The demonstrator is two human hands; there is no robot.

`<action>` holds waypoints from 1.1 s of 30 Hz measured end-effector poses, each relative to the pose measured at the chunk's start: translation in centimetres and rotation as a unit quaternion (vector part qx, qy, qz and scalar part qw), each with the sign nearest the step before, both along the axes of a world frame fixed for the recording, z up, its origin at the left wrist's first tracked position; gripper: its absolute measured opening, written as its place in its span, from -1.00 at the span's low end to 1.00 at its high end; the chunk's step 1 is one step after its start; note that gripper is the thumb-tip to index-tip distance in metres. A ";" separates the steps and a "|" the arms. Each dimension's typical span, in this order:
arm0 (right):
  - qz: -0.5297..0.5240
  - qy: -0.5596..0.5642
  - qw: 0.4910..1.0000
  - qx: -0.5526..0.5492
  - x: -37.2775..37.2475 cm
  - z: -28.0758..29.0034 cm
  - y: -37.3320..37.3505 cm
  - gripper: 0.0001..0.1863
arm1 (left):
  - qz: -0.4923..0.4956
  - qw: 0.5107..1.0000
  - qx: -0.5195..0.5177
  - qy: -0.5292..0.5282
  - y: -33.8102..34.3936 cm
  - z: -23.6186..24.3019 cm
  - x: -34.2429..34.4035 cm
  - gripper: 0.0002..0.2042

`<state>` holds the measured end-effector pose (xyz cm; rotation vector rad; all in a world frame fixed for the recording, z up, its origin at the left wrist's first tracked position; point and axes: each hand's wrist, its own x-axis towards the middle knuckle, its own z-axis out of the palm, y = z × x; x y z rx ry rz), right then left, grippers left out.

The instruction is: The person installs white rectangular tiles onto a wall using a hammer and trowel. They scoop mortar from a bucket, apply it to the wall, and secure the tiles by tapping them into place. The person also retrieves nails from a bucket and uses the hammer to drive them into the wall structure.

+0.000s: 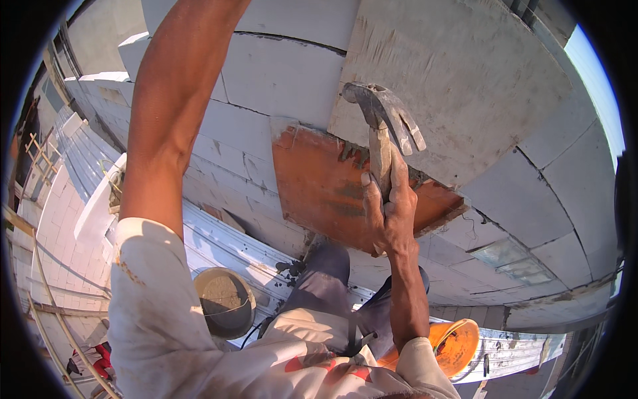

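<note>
My right hand [393,206] is wrapped round the wooden handle of a claw hammer [385,110], held up with its grey metal head at the top and the claw toward the right. Behind the hammer, a large grey board [452,80] lies against a wall of pale blocks [286,73]. Below that board is an orange-brown panel [312,183] with smears of grey mortar along its upper edge. My left arm [163,120] stretches up past the top of the picture, so my left hand is out of sight.
Corrugated metal sheeting [216,243] runs along the wall's foot by my legs. A bucket of grey mortar [224,299] stands on it to the left, and an orange bucket [465,346] is at the right. Bamboo poles [50,286] and someone in red [103,362] appear far left.
</note>
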<state>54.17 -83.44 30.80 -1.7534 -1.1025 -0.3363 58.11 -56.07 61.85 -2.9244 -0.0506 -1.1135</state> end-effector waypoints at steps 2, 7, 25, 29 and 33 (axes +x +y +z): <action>0.000 0.008 0.999 0.036 -0.5 0.0 -0.4 -0.45 | -0.016 1.000 0.005 -0.013 0.0 0.0 -0.5 0.00; 0.023 -0.111 0.990 0.088 0.6 -1.3 0.0 -0.43 | -0.016 1.000 0.001 -0.019 -0.4 -0.1 -1.2 -0.01; 0.031 -0.042 0.995 0.088 -0.3 -2.3 0.6 -0.50 | -0.006 1.000 -0.001 -0.010 -0.1 0.0 -1.6 -0.03; 0.094 0.060 0.979 0.172 -0.7 -3.5 1.3 -0.59 | -0.010 1.000 -0.005 -0.012 -0.4 0.1 -1.5 -0.03; 0.001 -0.026 1.000 0.011 1.9 -3.6 1.5 -0.74 | -0.001 1.000 -0.002 -0.004 -0.3 -0.1 -1.7 -0.03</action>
